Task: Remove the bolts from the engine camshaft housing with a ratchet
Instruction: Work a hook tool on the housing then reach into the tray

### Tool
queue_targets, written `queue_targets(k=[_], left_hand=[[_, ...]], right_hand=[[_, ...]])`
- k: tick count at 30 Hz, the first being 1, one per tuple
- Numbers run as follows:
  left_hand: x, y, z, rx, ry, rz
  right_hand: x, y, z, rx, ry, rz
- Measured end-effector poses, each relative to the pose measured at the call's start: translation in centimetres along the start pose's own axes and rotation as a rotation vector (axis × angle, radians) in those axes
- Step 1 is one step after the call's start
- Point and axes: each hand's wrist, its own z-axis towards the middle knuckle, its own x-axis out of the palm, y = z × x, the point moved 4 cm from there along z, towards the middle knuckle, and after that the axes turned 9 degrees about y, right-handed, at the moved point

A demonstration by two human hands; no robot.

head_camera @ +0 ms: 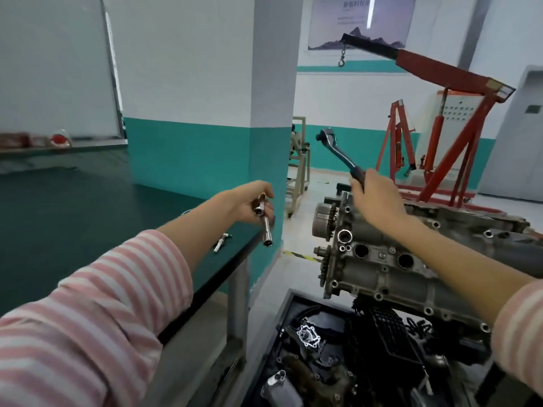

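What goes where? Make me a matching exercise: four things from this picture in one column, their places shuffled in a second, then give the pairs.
Things:
1. ratchet
2. long socket
3. small metal part
4. hook

Places:
A. hanging from the red crane's boom
B. lying on the green tabletop
C. raised in the right hand
D. held in the left hand

Pairs: 1-C, 2-D, 3-B, 4-A
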Motion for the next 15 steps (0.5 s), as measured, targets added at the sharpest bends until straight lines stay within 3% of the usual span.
queue_targets(k=[4, 7, 10, 15], left_hand=[[-7.3, -0.5, -0.5, -0.014, -0.172, 0.076], [-12.4, 1.4, -0.7, -0.118, -0.281, 0.149], [-17.2, 3.6, -0.5, -0.239, -0.385, 0.282], [-21.8, 6.1, 0.4, -0.297, -0.549, 0.480]], right_hand=[[6.0, 7.4, 1.7, -0.009, 0.164, 0.353], [14.1, 11.2, -0.4, 0.162, 0.357, 0.617], [21.8, 14.0, -3.3, 0.323, 0.542, 0.685], [28.9, 16.5, -4.1, 0.311, 0.640, 0.682]])
